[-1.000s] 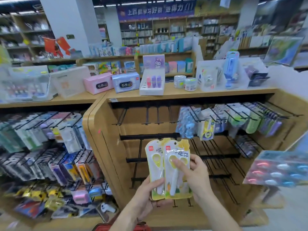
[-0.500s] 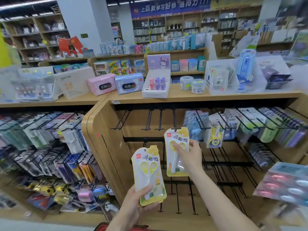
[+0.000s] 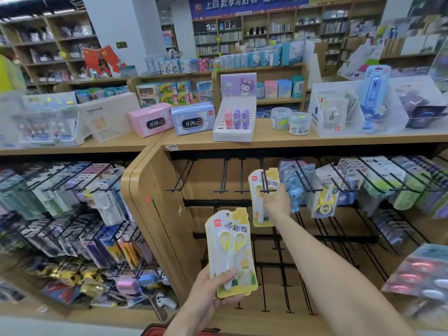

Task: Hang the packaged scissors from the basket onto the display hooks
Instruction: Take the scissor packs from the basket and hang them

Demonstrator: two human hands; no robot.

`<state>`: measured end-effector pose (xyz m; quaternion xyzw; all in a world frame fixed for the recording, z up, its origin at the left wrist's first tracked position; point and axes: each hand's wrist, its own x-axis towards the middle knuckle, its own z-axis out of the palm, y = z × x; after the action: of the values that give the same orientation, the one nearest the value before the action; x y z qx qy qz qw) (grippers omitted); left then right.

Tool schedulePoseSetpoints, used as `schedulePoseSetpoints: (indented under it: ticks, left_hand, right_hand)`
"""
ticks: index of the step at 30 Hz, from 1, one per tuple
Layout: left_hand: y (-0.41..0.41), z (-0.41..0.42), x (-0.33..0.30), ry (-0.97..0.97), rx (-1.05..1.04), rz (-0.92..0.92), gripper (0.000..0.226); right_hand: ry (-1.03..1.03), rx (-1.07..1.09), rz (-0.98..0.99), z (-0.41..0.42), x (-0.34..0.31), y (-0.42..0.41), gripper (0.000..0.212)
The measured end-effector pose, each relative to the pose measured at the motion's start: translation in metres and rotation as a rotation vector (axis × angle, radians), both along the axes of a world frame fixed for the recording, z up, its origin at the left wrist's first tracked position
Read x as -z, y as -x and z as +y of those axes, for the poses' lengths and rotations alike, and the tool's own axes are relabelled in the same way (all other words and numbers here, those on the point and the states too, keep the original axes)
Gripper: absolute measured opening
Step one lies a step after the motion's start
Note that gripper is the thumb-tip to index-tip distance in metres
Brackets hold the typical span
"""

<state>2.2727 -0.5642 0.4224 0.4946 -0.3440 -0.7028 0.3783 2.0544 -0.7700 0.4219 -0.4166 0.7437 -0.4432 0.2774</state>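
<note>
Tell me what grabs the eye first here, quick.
Two yellow scissor packs at centre: the right hand holds one pack up at a black top-row hook, while the left hand grips the second pack lower down by its bottom edge. Behind them, the wooden counter carries two clock boxes, pink and blue.

Both forearms are showing bare to the frame's edge, no sleeve covering them; the left hand [image 3: 206, 297] and right hand [image 3: 276, 202] are wearing nothing.
</note>
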Motion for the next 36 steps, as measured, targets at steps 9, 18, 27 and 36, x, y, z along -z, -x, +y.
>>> schedulePoseSetpoints:
  ticks: [9,18,27,36]
  left_hand:
    - [0.004,-0.013,0.004,0.032,0.08,-0.058,0.058]
    - [0.02,-0.022,0.003,0.026,0.065,-0.102,0.051]
    - [0.009,-0.019,0.009,-0.065,-0.01,-0.059,0.035]
    - [0.006,-0.016,0.007,-0.075,0.008,-0.003,0.049]
  right_hand:
    - [0.146,-0.044,-0.242,0.122,-0.012,-0.016,0.044]
    - [0.202,-0.122,-0.614,0.157,-0.005,-0.016,0.033]
    - [0.26,-0.062,-0.57,0.129,-0.013,-0.003,0.034]
    - [0.278,-0.035,-0.596,0.115,-0.008,-0.001,0.035]
